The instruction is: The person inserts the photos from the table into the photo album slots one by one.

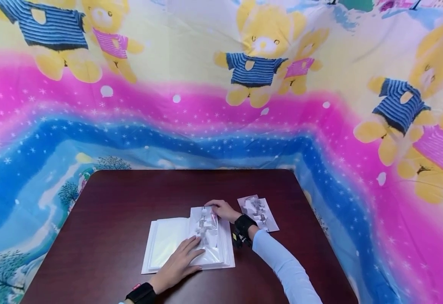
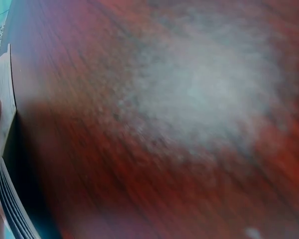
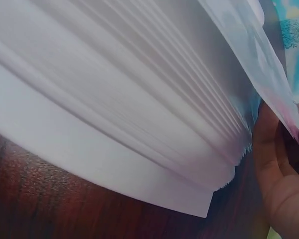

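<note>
A white photo album lies spread on the table, its right page a clear plastic pocket. In that pocket sits a black-and-white photo, its top end sticking out past the album's upper edge. My right hand pinches the photo's upper right corner, and the right wrist view shows that hand beside the fanned pages. Fingers spread, my left hand rests on the lower part of the right page. The left wrist view catches only the album's edge and some fingertips.
More photos lie overlapping on the table right of the album, partly behind the right wrist. A small black object sits by the album's right edge. The dark red-brown table meets a bear-patterned cloth at its back and sides.
</note>
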